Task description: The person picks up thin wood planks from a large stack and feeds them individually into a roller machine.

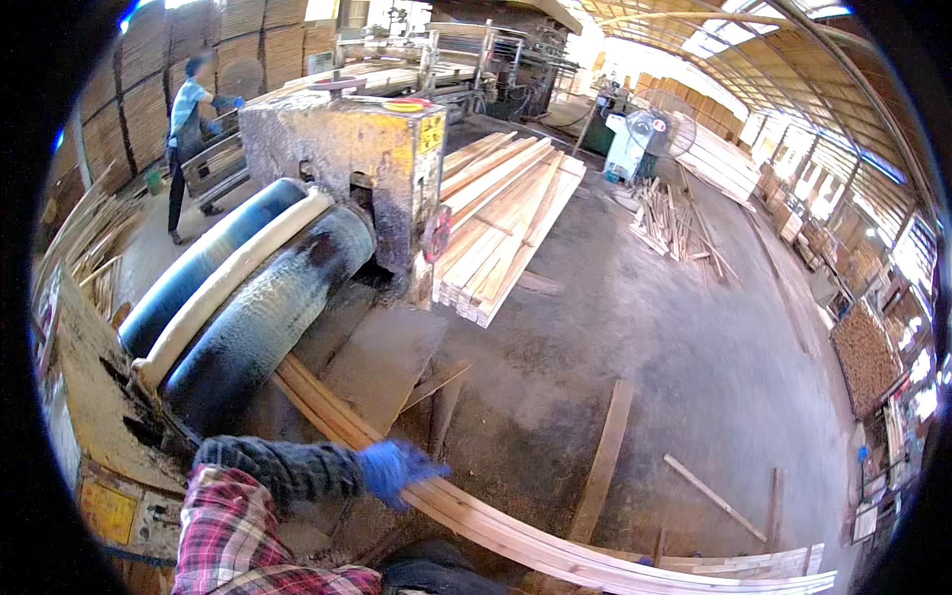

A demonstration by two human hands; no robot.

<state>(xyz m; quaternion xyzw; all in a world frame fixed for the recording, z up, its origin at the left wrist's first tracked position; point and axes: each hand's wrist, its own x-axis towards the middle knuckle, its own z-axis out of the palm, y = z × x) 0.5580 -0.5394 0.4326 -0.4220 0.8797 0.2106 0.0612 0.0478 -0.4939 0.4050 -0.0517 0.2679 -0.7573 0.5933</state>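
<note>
My left hand (395, 472), in a blue glove, is closed over long, thin wooden strips (516, 526) lying together as a bundle. A dark striped arm cover and a plaid sleeve run down from it. The strips come from beneath large blue-black rollers (268, 307) at the left and stretch to the lower right, bowing in the wide view. A pale padded band (233, 283) lies between the rollers. I do not see my right hand; small dark blue spots by the strips' far edge are too small to make out.
A worn yellow machine housing (337, 144) stands behind the rollers, with stacked boards (506, 218) beside it. Another person (188, 134) stands at the far left. Loose planks (605, 456) lie on the floor. Farther back are a scrap wood pile (679, 223) and a large fan (666, 124).
</note>
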